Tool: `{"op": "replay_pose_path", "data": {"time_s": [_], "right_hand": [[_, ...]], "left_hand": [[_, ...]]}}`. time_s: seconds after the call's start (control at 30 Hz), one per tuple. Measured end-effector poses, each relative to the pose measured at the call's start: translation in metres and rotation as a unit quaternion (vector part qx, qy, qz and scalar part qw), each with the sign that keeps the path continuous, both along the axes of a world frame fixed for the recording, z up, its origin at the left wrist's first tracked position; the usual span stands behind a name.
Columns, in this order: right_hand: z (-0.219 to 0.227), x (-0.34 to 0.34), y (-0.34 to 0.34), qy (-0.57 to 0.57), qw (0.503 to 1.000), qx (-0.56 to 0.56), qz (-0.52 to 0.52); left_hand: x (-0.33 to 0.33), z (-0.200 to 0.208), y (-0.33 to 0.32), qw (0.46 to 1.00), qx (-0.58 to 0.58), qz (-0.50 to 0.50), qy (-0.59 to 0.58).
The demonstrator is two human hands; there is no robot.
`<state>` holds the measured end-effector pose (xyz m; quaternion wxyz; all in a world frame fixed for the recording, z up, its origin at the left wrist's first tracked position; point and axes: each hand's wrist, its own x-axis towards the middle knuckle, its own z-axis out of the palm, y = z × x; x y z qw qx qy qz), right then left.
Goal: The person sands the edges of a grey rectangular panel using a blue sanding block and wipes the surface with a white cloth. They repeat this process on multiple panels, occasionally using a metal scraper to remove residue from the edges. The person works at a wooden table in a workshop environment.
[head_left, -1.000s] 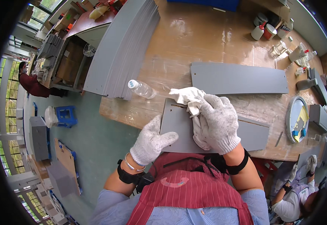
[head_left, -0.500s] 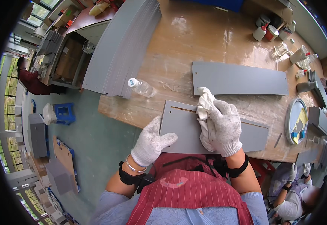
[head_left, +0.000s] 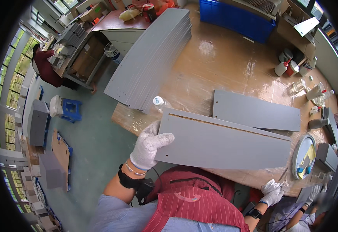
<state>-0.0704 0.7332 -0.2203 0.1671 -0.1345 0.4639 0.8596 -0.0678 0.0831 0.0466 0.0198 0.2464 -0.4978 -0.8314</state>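
Note:
My left hand (head_left: 149, 146), in a white knitted glove, is closed on the left end of a grey panel (head_left: 223, 143), thumb on its upper face. A narrow groove with a rough brown inside runs along the panel's far edge. It juts past the table's near edge and hides part of a clear bottle (head_left: 158, 101) with a white cap. Low at the right, beside the table edge, my gloved right hand (head_left: 274, 195) is closed on a crumpled white cloth (head_left: 270, 186). A second grey panel (head_left: 258, 110) lies flat beyond the first.
A tall stack of grey panels (head_left: 149, 58) stands at the table's left. Glue bottles (head_left: 281, 69) and cups line the right side, near a round lid (head_left: 296, 154) with yellow material. A co-worker (head_left: 308, 208) sits close at the lower right; another person (head_left: 45, 67) works far left.
My right hand has left the panel's face and moved right and nearer with the cloth. My left hand keeps its hold on the panel, which now looks larger and shows its whole groove.

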Motion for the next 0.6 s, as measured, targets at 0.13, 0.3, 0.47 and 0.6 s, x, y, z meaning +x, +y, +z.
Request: {"op": "replay_pose_path", "data": {"time_s": [0.13,0.3,0.47,0.6], "right_hand": [[0.003,-0.017,-0.038,-0.038,0.82,0.547,0.163],[0.051,-0.058,-0.144,-0.375,0.183,0.904,0.09],[0.098,-0.093,-0.194,-0.287,0.07,0.949,0.108],[0.154,-0.105,-0.225,-0.232,-0.226,0.946,0.03]], "left_hand": [[0.017,-0.005,-0.048,0.985,0.044,0.132,0.107],[0.018,-0.005,-0.09,0.948,0.05,0.265,0.166],[0.008,-0.008,-0.12,0.918,0.08,0.353,0.16],[-0.003,-0.023,-0.152,0.913,0.114,0.348,0.181]]}}
